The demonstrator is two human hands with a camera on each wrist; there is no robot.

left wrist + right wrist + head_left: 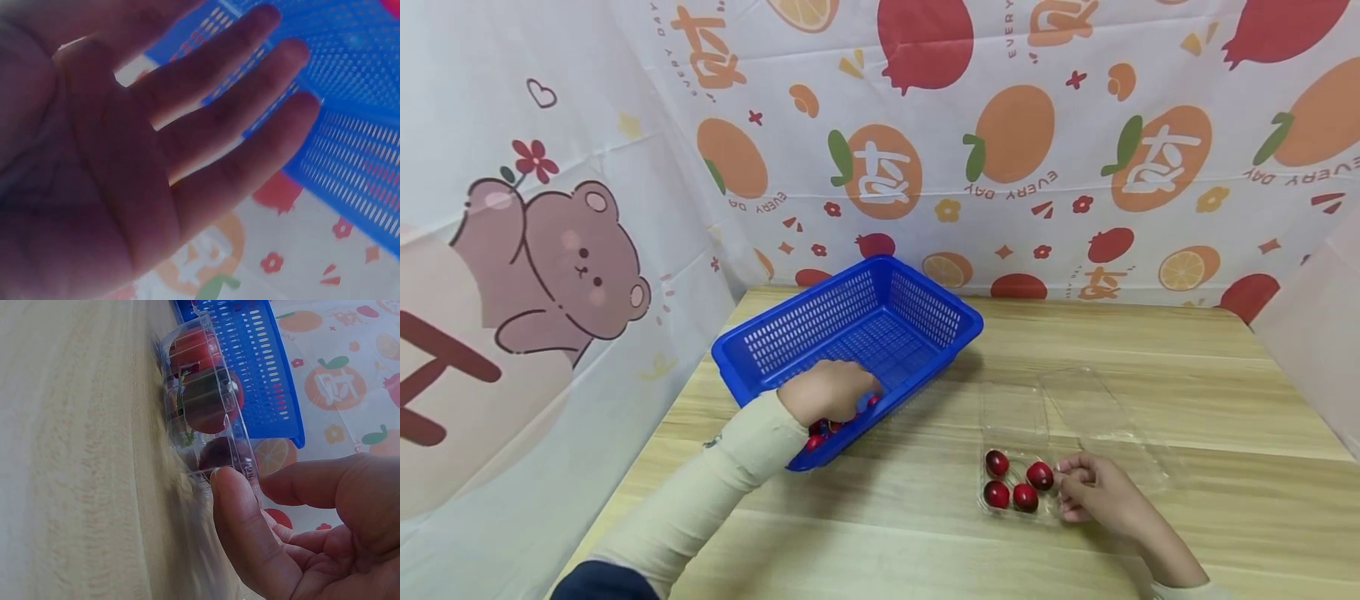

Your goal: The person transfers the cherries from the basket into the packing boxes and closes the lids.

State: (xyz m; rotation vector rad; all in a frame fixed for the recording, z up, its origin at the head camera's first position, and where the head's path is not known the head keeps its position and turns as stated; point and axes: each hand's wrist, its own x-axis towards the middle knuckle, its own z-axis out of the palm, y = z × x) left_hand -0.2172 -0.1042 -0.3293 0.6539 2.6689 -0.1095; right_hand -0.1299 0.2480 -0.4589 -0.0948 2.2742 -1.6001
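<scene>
My left hand [831, 390] reaches into the blue plastic basket [925, 367], over red cherries [815, 442] lying along its near side. In the left wrist view, the fingers [225, 119] are spread and fairly straight, with no cherry between those that show; the index fingertip and thumb are cut off. On the table, a clear hinged plastic box [1013, 412] stands with its lid folded back. Several dark red cherries [1025, 497] with stems sit inside it. Thumb and index finger of my right hand [1099, 493] pinch the box's right edge.
A second clear plastic piece [1093, 400] lies flat on the wooden table [1225, 383], behind and right of the box. Fruit-printed cloth [1060, 167] hangs at the back, and a bear-printed cloth [572, 258] borders the left side.
</scene>
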